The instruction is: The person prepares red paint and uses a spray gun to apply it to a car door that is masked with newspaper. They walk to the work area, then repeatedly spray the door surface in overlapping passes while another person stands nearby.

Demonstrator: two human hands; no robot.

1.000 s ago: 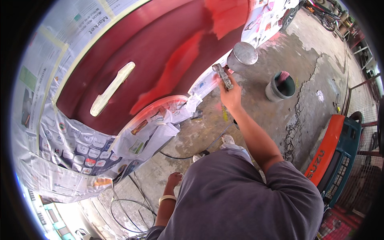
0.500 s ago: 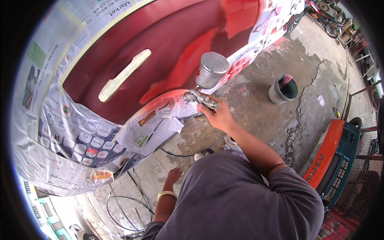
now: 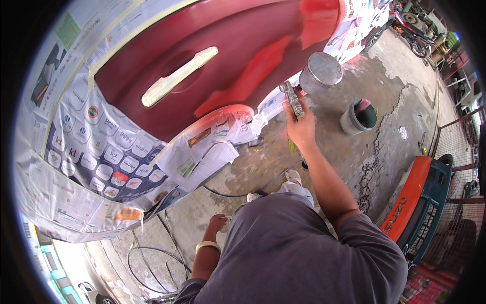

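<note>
A metal spray gun (image 3: pixel 292 96) with a round silver cup (image 3: pixel 324 70) on top is gripped in my right hand (image 3: pixel 301 129), just off the lower right edge of a vehicle's panel. That panel (image 3: pixel 167 119) is dark red with brighter red patches. Pale masking tape covers its long handle (image 3: pixel 179 76). Printed paper sheets (image 3: pixel 114 149) mask the bodywork around it, and a red-tinted curved edge (image 3: pixel 223 114) runs along the bottom. My left hand (image 3: pixel 218 221) hangs low by my side, fingers loosely curled, with nothing visible in it; a pale band circles that wrist.
A grey bucket (image 3: pixel 349 121) with a reddish thing inside stands on the cracked concrete floor (image 3: pixel 324 167). An orange and dark green vehicle part (image 3: pixel 410 197) lies at the right by a mesh fence (image 3: pixel 460 147). A dark hose (image 3: pixel 132 268) loops across the floor at lower left.
My right hand has swung right and away from the panel with the spray gun, whose nozzle end now points more upward. The view has shifted slightly; my left hand stays low.
</note>
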